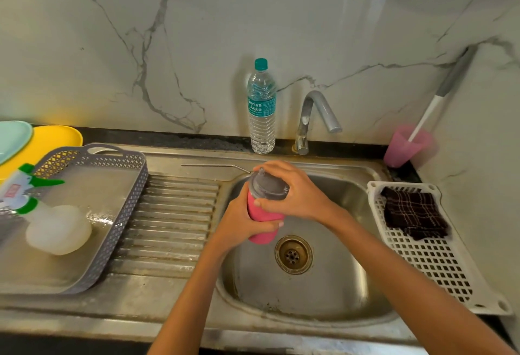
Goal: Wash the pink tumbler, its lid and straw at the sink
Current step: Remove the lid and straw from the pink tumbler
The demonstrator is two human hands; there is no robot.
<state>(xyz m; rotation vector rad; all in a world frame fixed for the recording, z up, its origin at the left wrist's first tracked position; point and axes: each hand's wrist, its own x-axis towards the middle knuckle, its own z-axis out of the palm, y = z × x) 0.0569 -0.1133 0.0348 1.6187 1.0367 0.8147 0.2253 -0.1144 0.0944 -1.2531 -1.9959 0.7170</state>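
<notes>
Barely begun, seemingly: left hand [239,225] grips the pink cylindrical tumbler [264,214], right hand [298,191] clasps its grey plastic lid [268,185]; thin metal straw [213,165] lies at ten o'clock.

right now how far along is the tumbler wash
Done: the straw is out, lying on the rim of the sink. In hand: the left hand grips the pink tumbler, the right hand grips its grey lid, still on. Left: lid off, then washing all three; no water runs from the tap.
</notes>
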